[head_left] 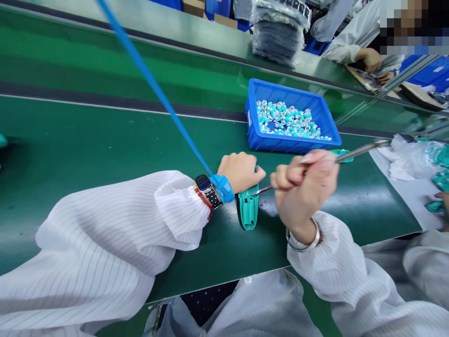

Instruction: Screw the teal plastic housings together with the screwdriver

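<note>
My left hand (242, 172) is closed over the upper end of a teal plastic shell (249, 213) and holds it against the green bench. The open inside of the shell faces up, showing small ribs and slots. My left fingers are mostly hidden behind the back of the hand. Gripped in my right hand (307, 180) is a pair of long metal tweezers (361, 150), slanting across the fist. Its thin tip is at the shell's upper right edge, close to my left thumb; whether it touches is unclear.
Beyond my hands stands a blue bin (294, 140) of small teal-and-white parts. Another teal piece (342, 155) lies behind my right hand. A blue strap (150, 79) runs up from my left wrist. Plastic bags (410, 157) lie at right; a co-worker's hands (372, 61) are across the line.
</note>
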Action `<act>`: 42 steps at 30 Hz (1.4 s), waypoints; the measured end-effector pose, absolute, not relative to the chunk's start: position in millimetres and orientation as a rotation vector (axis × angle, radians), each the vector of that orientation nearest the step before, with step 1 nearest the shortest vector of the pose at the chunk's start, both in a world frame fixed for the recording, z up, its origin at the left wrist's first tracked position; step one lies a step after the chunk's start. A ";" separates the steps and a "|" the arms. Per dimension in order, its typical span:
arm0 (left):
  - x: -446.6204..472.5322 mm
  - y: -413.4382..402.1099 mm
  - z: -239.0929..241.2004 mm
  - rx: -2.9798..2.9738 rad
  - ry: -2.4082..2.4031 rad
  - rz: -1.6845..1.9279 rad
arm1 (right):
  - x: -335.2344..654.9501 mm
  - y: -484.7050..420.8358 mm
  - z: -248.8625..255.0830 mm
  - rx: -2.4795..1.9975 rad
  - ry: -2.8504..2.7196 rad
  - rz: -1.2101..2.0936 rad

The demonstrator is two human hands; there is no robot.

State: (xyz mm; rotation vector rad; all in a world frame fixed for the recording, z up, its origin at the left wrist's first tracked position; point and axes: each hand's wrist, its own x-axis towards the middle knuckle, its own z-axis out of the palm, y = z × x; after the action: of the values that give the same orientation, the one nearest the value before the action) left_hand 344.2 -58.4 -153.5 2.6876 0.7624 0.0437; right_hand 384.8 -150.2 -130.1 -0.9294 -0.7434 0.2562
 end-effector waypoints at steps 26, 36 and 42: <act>345.8 -57.5 -157.6 2.683 0.767 0.121 | 385.8 -147.3 -138.8 -0.937 -0.842 0.192; 347.1 -57.9 -160.7 2.693 0.770 0.167 | 389.2 -150.0 -132.1 -0.977 -0.833 0.174; 346.6 -57.9 -156.9 2.677 0.763 0.127 | 386.3 -148.4 -135.9 -0.893 -0.848 0.206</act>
State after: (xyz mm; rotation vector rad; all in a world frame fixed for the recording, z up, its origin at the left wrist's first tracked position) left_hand 346.6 -57.9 -156.9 2.6765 0.7632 0.1272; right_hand 386.3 -148.4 -135.9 -0.8929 -0.8476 0.2062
